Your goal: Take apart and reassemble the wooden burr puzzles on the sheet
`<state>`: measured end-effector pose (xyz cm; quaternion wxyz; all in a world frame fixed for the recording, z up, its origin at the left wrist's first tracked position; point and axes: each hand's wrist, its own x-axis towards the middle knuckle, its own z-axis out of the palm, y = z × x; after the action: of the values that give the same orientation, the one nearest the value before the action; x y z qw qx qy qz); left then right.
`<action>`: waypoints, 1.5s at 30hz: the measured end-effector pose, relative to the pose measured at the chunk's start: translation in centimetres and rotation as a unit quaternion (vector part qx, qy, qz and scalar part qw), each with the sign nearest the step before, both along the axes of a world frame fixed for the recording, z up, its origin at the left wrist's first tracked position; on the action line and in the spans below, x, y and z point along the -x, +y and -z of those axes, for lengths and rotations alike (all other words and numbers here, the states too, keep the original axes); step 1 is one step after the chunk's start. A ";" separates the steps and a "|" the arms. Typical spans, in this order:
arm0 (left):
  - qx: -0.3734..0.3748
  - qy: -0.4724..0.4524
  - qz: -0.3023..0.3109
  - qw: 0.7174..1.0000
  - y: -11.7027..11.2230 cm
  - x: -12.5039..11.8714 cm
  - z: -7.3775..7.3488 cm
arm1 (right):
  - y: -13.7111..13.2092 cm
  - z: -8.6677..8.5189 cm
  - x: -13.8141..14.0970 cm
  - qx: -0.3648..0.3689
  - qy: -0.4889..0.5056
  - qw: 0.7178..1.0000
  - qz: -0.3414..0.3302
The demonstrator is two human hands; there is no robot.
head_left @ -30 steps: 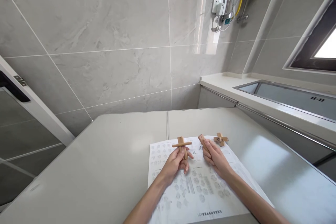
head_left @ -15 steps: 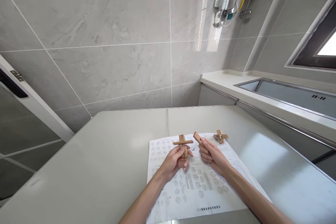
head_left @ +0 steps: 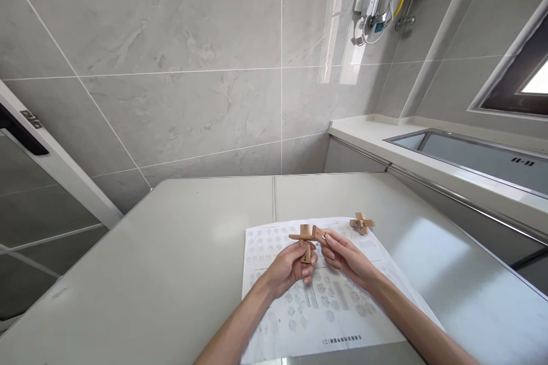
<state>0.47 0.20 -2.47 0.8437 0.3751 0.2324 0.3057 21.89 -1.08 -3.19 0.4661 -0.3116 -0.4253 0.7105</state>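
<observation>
My left hand is closed round the lower end of a wooden cross piece, holding it upright above a printed instruction sheet. My right hand pinches a short wooden bar and holds its end against the right arm of the cross. A second small wooden cross assembly lies on the sheet's far right corner, clear of both hands.
The sheet lies on a pale grey table with a seam down its middle. A tiled wall stands behind. To the right are a white counter and a steel sink. A dark door is at the left.
My right hand has carried the wooden bar leftward until it meets the cross in my left hand. The cross has shifted slightly right. The other assembly has stayed put.
</observation>
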 end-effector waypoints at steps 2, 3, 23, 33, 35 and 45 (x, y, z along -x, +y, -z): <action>0.004 -0.001 0.004 1.000 0.0 0.0 0.0 | 0.0 0.2 0.1 -0.007 -0.008 1.000 -0.008; 0.006 -0.003 0.004 1.000 0.0 0.0 0.0 | 0.0 0.3 0.1 -0.009 -0.013 1.000 -0.008; 0.005 -0.039 -0.015 0.999 -0.5 -0.1 -1.2 | -0.3 -0.1 0.4 -0.046 -0.037 0.998 -0.026; -0.107 0.101 0.079 0.986 -1.4 0.2 -2.1 | -0.3 -0.1 0.3 -0.097 -0.094 0.990 -0.047; -0.148 0.126 0.084 0.977 -1.5 0.2 -2.1 | -0.4 -0.3 0.4 -0.108 -0.108 0.987 -0.049; -0.218 0.150 0.074 0.961 -1.4 -0.1 -1.3 | -0.5 -0.9 0.2 -0.143 -0.189 0.970 -0.044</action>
<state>0.52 -1.18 -1.20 0.7172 0.6079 0.2551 0.2259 21.66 -1.59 -2.31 0.3852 -0.3518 -0.6162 0.5901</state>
